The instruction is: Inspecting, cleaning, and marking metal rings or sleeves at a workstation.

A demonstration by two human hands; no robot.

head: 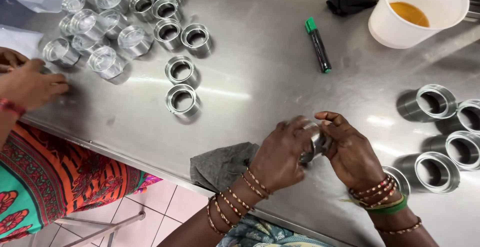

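Fingers [300, 129] of the left hand [280, 154] and right hand [350, 149] are clamped together around one small metal ring [314, 144], held just above the counter [270, 72] near a grey cloth [220, 164]. It looks like mid-handling, perhaps wiping; setting it down calls for a steady grip. Finished-looking rings [440, 164] wait at right.

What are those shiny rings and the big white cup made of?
The short shiny silver rings look like machined metal: bright, mirror-like glints. The big white cup holding yellow liquid looks like matte plastic or coated paper; I cannot tell which. The table seems brushed steel.
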